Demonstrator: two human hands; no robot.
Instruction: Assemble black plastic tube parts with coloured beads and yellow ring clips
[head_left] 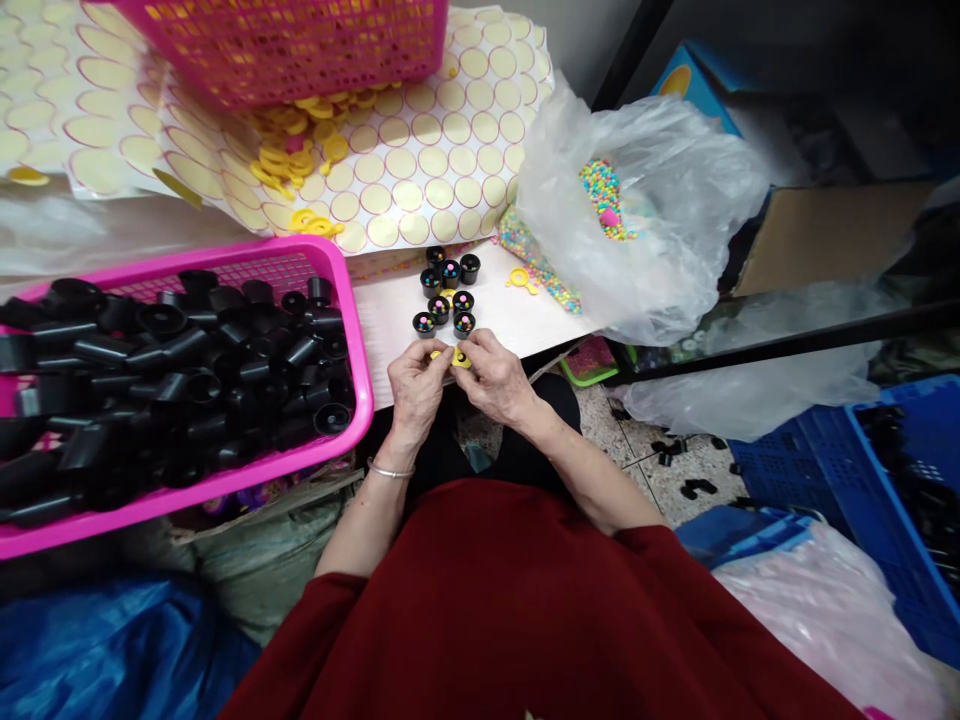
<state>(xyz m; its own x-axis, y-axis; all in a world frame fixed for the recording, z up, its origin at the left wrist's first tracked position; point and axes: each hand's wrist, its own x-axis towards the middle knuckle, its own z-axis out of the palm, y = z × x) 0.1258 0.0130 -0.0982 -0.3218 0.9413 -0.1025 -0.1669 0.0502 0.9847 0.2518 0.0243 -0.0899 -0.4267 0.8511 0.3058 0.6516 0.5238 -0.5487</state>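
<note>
My left hand (417,385) and my right hand (495,375) meet at the front edge of the white work surface. Between their fingertips is a small yellow plastic piece (460,358), pinched from both sides and partly covered by the fingers. Just beyond the hands stand several small black cups (439,309) with coloured beads inside, some with a pink one on top. To the right of the cups lies a loose yellow ring piece (518,278) with small tabs.
On the left is a pink basket (358,350) full of black cylinders. Another pink basket (330,60) stands at the back beside yellow pieces (289,165) on a circle-printed sheet (420,190). A plastic bag (675,190) of coloured beads is at right. A blue crate (795,460) stands lower right.
</note>
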